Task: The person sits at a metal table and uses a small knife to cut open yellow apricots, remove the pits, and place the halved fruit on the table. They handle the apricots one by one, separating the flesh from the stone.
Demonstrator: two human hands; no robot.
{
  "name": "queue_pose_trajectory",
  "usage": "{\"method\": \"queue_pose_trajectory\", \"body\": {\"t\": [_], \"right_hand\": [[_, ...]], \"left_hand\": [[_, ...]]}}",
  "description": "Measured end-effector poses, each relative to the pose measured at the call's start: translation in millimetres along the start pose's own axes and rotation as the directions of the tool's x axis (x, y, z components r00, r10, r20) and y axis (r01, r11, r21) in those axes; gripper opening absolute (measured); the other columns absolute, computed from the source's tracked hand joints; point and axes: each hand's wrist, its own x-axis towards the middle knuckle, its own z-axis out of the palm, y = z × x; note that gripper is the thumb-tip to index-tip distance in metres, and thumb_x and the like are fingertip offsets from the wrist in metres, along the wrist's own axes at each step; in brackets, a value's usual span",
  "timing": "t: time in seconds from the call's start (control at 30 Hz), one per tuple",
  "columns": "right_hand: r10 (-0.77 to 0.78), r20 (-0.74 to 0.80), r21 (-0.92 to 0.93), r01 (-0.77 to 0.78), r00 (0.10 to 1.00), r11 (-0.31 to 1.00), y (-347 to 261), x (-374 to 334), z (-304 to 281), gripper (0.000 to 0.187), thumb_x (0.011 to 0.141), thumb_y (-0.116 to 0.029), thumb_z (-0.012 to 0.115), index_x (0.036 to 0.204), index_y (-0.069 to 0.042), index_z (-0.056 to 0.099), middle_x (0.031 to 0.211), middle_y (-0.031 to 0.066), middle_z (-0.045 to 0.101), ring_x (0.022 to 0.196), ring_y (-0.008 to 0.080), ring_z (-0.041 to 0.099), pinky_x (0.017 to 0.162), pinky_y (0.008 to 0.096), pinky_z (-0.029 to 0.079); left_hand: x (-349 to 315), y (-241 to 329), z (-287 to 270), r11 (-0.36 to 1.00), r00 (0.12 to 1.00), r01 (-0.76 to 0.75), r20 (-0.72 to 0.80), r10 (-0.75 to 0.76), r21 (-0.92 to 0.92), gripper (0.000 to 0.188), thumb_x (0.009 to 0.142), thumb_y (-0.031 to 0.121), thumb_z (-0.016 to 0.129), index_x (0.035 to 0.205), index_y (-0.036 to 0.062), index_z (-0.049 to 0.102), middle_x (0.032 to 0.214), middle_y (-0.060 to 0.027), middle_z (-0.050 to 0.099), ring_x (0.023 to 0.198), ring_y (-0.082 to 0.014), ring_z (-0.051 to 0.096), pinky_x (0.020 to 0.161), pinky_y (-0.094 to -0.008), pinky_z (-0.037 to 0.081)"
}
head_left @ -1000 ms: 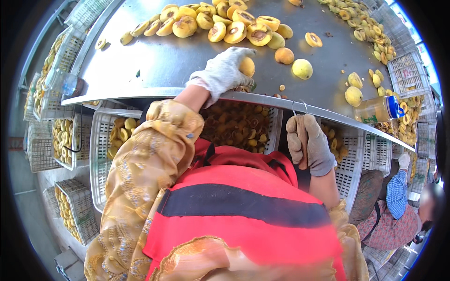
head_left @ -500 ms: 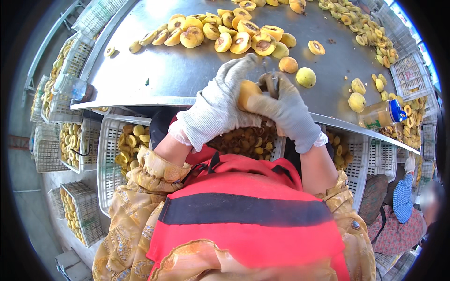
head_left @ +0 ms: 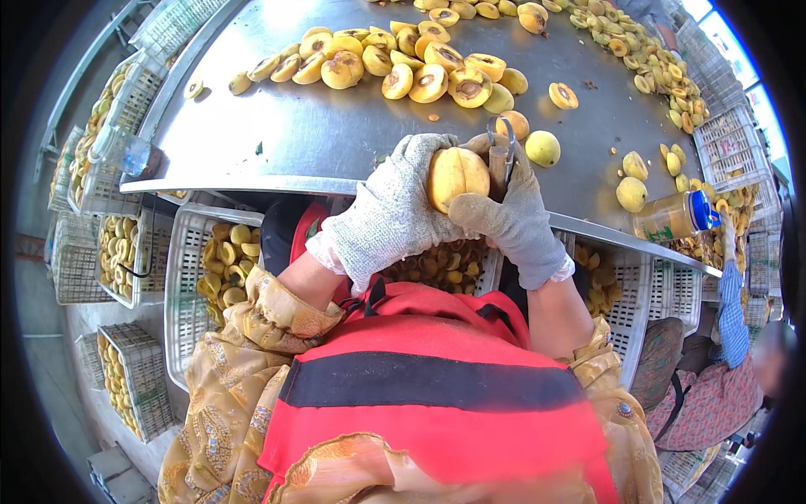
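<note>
Above the table's near edge, a whole yellow peach [head_left: 458, 179] sits in my left hand [head_left: 393, 207], its seam line facing up. A pale knitted glove covers that hand, and its fingers curl round the fruit's left side and back. My right hand [head_left: 522, 220], also gloved, grips a pitting tool [head_left: 500, 155] with a thin bent metal loop pointing away from me. The right thumb presses on the peach's lower right side. Beyond my hands lie cut peach halves [head_left: 429, 81] in a heap, showing brown centres. Two whole peaches [head_left: 542, 149] rest just past the tool.
The metal table [head_left: 336, 134] spans the far side. On its right stands a bottle with a blue lid [head_left: 672, 216]. White crates [head_left: 189, 294] of peach halves stand below and to the left. Another person [head_left: 714, 395] works at the right.
The peach has come into fuller view, its seam now facing up. My hands have shifted slightly toward me, and the right hand's tool shows more clearly. The person at right has reached toward the table.
</note>
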Motion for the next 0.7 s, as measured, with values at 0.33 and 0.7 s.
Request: {"method": "queue_pose_trajectory", "body": {"t": [0.33, 0.7], "right_hand": [[0.115, -0.084, 0.01, -0.115, 0.99, 0.993, -8.6, 4.4, 3.8, 0.047, 0.067, -0.01, 0.081, 0.102, -0.005, 0.051, 0.074, 0.0008, 0.055, 0.047, 0.0047, 0.047, 0.038, 0.0186, 0.037], [0.082, -0.058, 0.141, -0.073, 0.995, 0.987, -3.9, 8.0, -3.5, 0.043, 0.075, -0.012, 0.079, 0.107, -0.011, 0.051, 0.103, -0.0011, 0.054, 0.091, 0.0089, 0.054, 0.076, 0.0257, 0.052]], "left_hand": [[1.5, 1.6, 20.0, 0.988, 0.973, -0.082, -0.203, 0.108, 0.132, 0.088, 0.059, 0.027, 0.087, 0.129, 0.005, 0.039, 0.118, -0.0183, 0.049, 0.107, -0.0389, 0.054, 0.09, -0.0439, 0.047], [14.4, 1.4, 15.0, 0.982, 0.964, -0.173, -0.193, 0.185, 0.075, 0.082, 0.058, 0.023, 0.089, 0.124, 0.0054, 0.045, 0.118, -0.018, 0.053, 0.104, -0.0331, 0.058, 0.086, -0.0411, 0.051]]}}
